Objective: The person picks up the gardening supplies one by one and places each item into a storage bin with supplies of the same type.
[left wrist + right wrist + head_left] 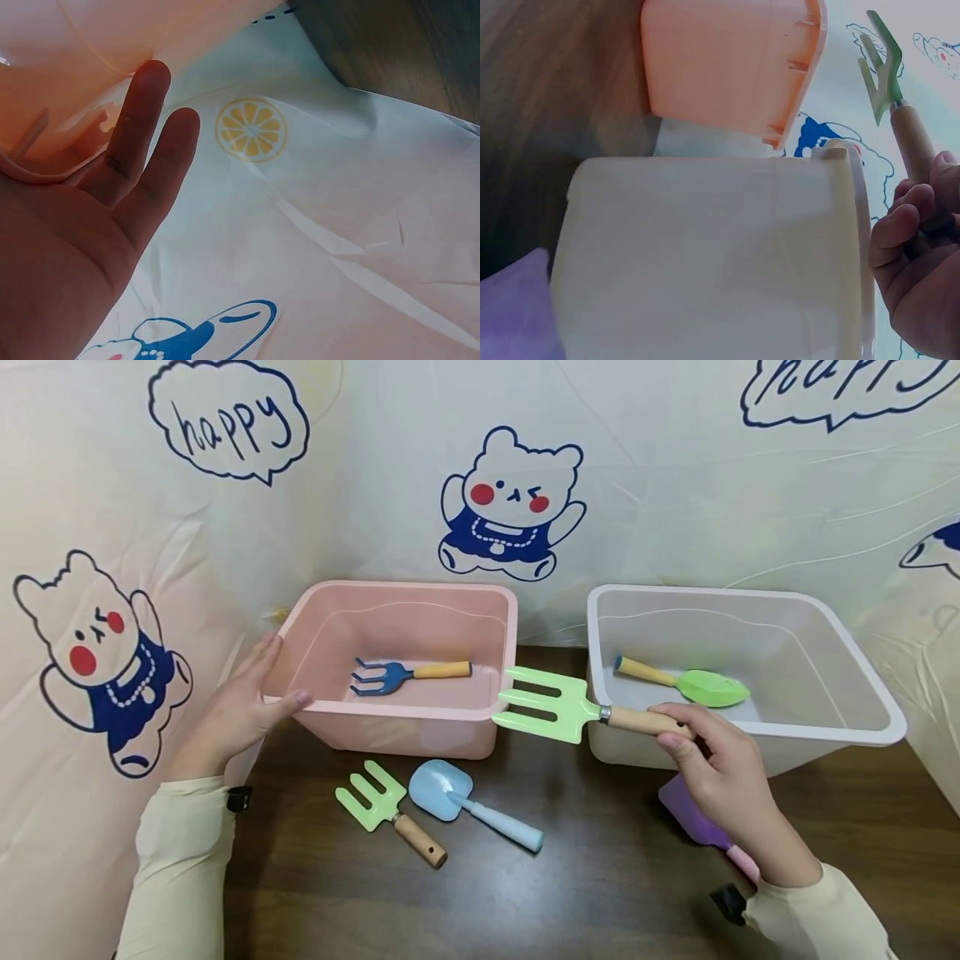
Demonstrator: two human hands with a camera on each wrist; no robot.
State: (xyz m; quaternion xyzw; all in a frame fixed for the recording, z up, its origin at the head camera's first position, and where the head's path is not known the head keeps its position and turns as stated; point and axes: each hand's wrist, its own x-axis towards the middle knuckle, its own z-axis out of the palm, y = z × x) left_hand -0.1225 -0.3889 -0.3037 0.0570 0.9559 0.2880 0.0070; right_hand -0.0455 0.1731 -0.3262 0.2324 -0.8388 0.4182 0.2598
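My right hand (pixel 726 781) grips the wooden handle of a light green hand fork (pixel 564 708), also seen in the right wrist view. The fork is raised in front of the two bins, tines pointing left and overlapping the pink bin's right corner. Against the left side of the pink bin (pixel 408 712) rests my left hand (pixel 238 714), fingers extended along its outside and thumb by the front rim. A blue three-pronged cultivator (pixel 386 677) with a yellow handle lies inside that bin. In the white bin (pixel 750 728) is a green trowel (pixel 712 688), also yellow-handled.
On the dark wooden table (pixel 585 893) lie a smaller green fork (pixel 377 799) and a light blue shovel (pixel 442 789). A purple shovel (pixel 692 810) sits partly hidden under my right hand. A printed cloth (pixel 375 510) stands behind the bins.
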